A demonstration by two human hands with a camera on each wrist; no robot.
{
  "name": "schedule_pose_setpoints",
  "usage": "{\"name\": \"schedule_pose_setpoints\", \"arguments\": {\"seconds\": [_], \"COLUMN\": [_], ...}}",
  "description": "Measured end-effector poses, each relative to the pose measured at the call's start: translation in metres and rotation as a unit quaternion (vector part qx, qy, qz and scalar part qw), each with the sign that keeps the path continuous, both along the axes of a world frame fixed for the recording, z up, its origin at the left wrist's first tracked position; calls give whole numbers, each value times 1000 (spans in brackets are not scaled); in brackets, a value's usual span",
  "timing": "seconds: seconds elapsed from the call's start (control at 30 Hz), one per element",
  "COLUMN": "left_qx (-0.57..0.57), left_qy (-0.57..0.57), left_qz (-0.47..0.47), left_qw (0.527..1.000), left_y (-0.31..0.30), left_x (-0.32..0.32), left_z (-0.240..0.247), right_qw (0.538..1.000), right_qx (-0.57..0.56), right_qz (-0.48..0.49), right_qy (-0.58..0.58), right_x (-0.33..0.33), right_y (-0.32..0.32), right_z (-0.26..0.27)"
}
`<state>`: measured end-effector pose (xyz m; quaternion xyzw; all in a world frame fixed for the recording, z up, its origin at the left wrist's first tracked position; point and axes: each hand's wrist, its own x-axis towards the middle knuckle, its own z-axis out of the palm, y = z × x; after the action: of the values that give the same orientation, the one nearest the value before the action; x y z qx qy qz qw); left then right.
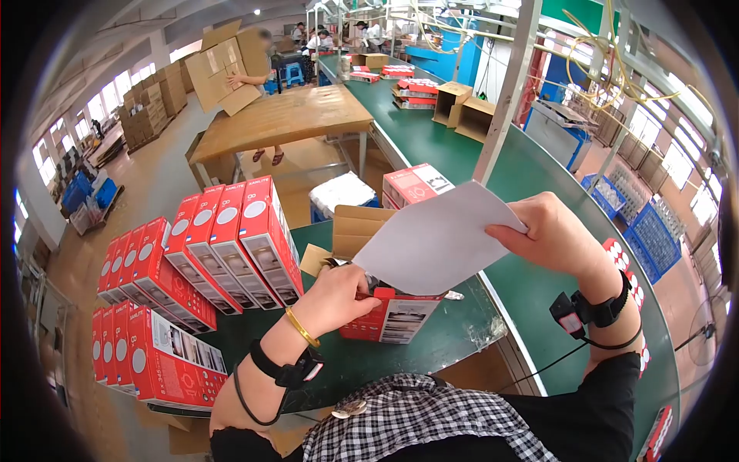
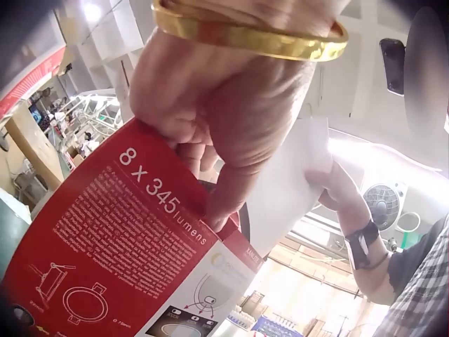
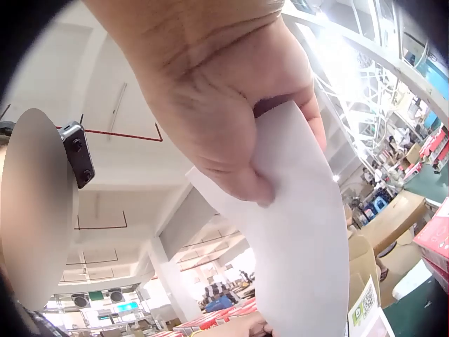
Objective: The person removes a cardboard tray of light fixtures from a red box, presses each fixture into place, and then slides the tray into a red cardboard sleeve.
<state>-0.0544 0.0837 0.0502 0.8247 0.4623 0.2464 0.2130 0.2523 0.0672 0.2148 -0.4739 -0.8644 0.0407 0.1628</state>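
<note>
A white sheet (image 1: 435,239) is pinched in the right hand (image 1: 550,231), while a red carton (image 1: 400,319) near the surface's (image 1: 446,343) front edge, rim gripped by the left hand (image 1: 335,296), is best held open.

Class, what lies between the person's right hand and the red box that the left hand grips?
A white sheet, pinched by the right hand, lies between that hand and the red box; the head view shows this.

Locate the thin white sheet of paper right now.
In the head view, the sheet is just right of centre, its right side pinched by the bare right hand, over the red cardboard box that the left hand grips.
</note>
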Motion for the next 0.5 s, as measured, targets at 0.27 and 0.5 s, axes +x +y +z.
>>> {"name": "schedule_pose_setpoints", "arguments": {"seconds": [0.27, 0.5], "left_qx": [-85, -108], "left_qy": [-33, -144], "left_qz": [-11, -22], "left_qw": [996, 983], "left_y": [4, 4], "left_x": [-4, -6], "left_z": [15, 13], "right_qw": [986, 988], "right_qx": [142, 132], "right_qz": [81, 71], "right_qy": [-31, -35], "right_x": [-15, -14], "right_y": [-13, -17], "right_z": [4, 1]}}
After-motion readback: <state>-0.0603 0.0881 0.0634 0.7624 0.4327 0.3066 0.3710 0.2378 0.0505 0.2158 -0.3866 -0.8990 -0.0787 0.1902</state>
